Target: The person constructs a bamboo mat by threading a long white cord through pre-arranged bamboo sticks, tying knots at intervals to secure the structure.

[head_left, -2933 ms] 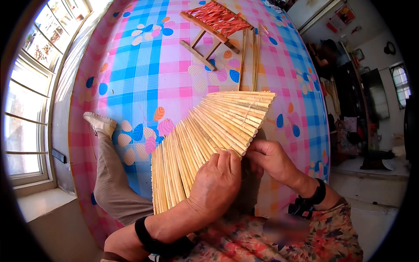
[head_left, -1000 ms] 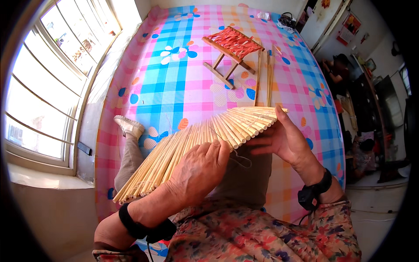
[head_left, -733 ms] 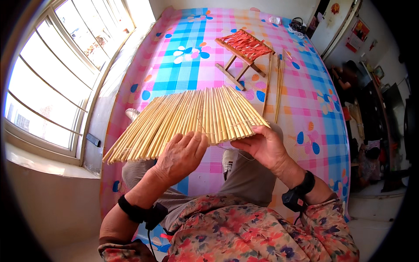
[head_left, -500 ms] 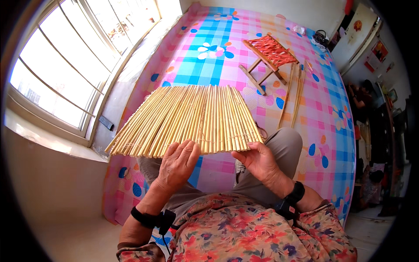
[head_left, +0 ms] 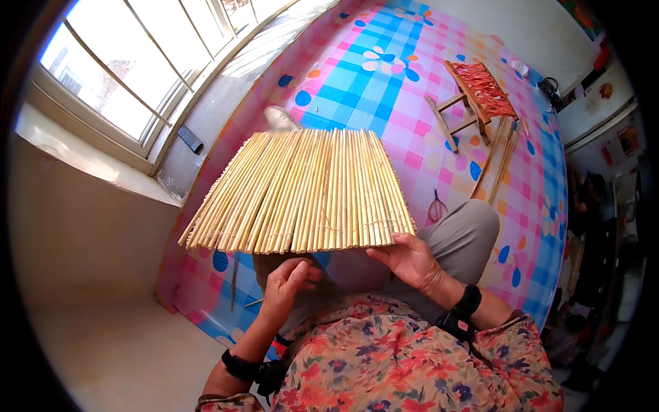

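Observation:
A mat of pale yellow stalks (head_left: 302,189), laid side by side and tied with thin thread near its near edge, lies above my bent legs. My right hand (head_left: 412,264) grips the mat's near right corner, its thumb on top and fingers below. My left hand (head_left: 290,285) is just below the near edge, apart from the mat. Its fingers are curled in against the thumb; whether anything thin is between them I cannot make out. To the right of the mat, beside my knee, lie scissors (head_left: 436,208).
A small wooden folding stool (head_left: 484,93) with a red woven seat stands at the far right, long thin sticks (head_left: 504,163) beside it. A remote control (head_left: 190,139) lies on the window sill (head_left: 213,117). Thin rods (head_left: 234,281) lie left of my legs on the checked floor sheet (head_left: 384,75).
My left hand has come off the mat's near edge and drawn back toward me, fingers curling. My right hand keeps its grip. The view has shifted, and the scissors now show.

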`<state>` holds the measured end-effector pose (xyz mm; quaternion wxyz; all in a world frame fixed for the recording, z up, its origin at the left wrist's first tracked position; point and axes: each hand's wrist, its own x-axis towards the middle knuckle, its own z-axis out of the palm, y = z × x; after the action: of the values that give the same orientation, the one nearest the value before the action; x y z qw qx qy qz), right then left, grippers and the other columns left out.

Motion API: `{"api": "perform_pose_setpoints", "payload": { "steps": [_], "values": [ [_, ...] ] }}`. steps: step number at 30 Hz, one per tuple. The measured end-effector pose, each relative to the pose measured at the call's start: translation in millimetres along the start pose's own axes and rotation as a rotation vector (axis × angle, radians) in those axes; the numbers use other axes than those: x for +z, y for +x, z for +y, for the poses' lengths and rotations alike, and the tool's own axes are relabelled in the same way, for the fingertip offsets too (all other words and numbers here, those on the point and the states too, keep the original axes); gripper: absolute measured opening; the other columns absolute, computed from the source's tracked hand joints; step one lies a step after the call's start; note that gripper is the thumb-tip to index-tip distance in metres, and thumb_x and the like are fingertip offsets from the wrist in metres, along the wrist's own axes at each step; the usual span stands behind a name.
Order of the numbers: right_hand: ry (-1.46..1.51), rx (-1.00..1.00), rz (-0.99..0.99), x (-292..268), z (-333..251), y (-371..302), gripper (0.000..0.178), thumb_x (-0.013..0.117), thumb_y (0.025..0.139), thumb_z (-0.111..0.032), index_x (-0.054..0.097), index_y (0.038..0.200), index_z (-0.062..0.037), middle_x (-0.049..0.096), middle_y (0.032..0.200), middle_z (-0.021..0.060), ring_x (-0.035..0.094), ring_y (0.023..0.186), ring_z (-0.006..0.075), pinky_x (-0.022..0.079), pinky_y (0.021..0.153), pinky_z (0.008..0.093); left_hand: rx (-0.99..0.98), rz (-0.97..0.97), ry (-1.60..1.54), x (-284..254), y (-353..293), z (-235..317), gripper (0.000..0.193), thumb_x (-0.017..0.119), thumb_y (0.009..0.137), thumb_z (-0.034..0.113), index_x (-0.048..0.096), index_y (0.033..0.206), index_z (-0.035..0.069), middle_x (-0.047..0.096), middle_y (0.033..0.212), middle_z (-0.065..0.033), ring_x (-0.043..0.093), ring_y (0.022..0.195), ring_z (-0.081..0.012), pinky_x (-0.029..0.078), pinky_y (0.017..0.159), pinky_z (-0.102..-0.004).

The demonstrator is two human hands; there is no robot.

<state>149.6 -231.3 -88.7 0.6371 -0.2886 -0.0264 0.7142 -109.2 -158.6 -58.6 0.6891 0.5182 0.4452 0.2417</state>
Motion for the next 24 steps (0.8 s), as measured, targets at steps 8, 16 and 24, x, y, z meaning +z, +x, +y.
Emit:
{"api": "perform_pose_setpoints", "payload": {
  "steps": [8,16,24],
  "values": [
    [-0.132,0.305,0.023,-7,16,-11,0.049,0.052,0.091,-0.024,0.040,0.133,-0.0026,0.053,0.127,0.0154,0.052,0.116,0.0344,0.044,0.095,0.0497,-0.227,0.106,-0.504,26,25,-14,0.041,0.061,0.090,0.023,0.052,0.120,-0.003,0.062,0.105,-0.0114,0.063,0.092,-0.0206,0.053,0.078,-0.0349],
    [-0.789,0.652,0.160,5,-15,-22,0.057,0.056,0.092,-0.039,0.044,0.125,0.0061,0.057,0.114,0.0220,0.064,0.096,0.0319,0.053,0.080,0.0382,-0.227,0.284,-0.534,24,22,-34,0.037,0.059,0.084,0.005,0.051,0.118,-0.004,0.062,0.106,-0.0128,0.064,0.091,-0.0235,0.057,0.076,-0.0384],
    [-1.695,-0.258,-0.279,56,11,36,0.015,0.061,0.084,-0.017,0.062,0.087,-0.0021,0.058,0.079,0.0147,0.060,0.078,0.0324,0.048,0.069,0.0397,-0.152,0.321,-0.477,20,20,-45,0.030,0.061,0.083,0.004,0.057,0.112,-0.003,0.064,0.099,-0.0090,0.064,0.085,-0.0170,0.056,0.071,-0.0297]
  ]
}}
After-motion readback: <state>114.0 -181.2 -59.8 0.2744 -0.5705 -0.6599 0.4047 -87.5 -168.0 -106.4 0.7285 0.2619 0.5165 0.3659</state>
